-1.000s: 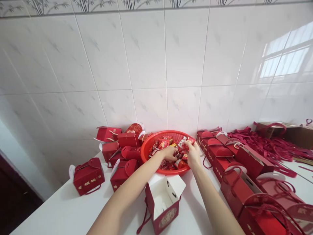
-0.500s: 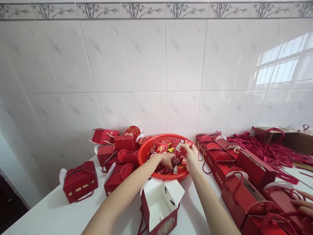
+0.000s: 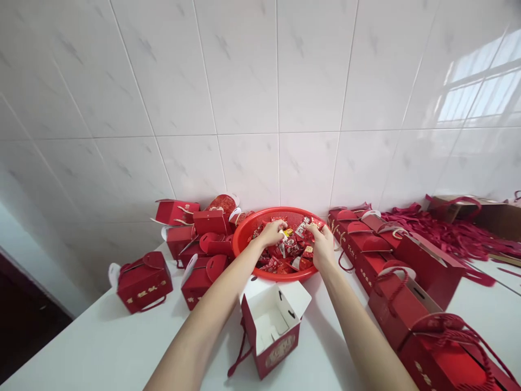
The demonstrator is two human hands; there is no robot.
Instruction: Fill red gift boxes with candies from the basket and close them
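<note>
Red and white, a packet (image 3: 302, 228) is pinched in the right hand (image 3: 324, 247) over the basket's (image 3: 241, 241) right side; the left hand (image 3: 271, 234) has its fingers curled just above wrapped sweets (image 3: 290, 248), and I cannot tell if they hold one. The basket stands by the worktop's (image 3: 122, 353) wall-side edge. Nearer, an open box (image 3: 279, 350) points its mouth upward, patterned face turned from the wall (image 3: 248, 98); its long axis is unclear.
</note>
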